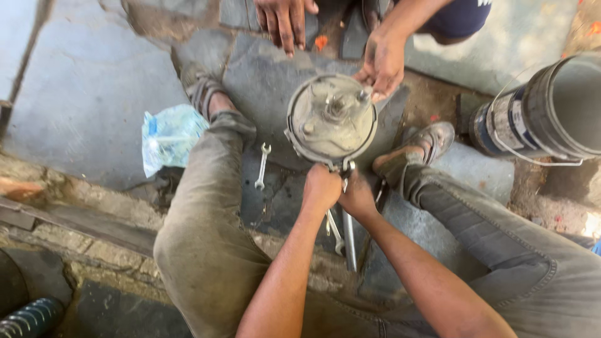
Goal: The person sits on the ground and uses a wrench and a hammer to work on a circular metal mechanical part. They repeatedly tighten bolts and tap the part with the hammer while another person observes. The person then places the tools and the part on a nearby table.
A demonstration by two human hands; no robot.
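Both hands, the left hand (321, 188) and right hand (358, 195), were clenched tight on tools at the near rim of the round metal drum (332, 117) on the stone floor (87, 81). A slip could skin knuckles or hit the co-worker's hand (382, 62) steadying it.

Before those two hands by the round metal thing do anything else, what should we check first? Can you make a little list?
1. Both hands on the job: ok. The left hand and right hand are closed at the near edge of the round metal part.
2. Part held steady: ok. Another person's hand grips its far rim.
3. Tool seated properly: cannot tell. The hands hide the tool tips.
4. Spare spanner within reach: ok. It lies on the stone floor beside the left knee.
5. Feet away from the part: ok. The sandalled foot is beside it, not under.
6. Bucket out of the way: ok.
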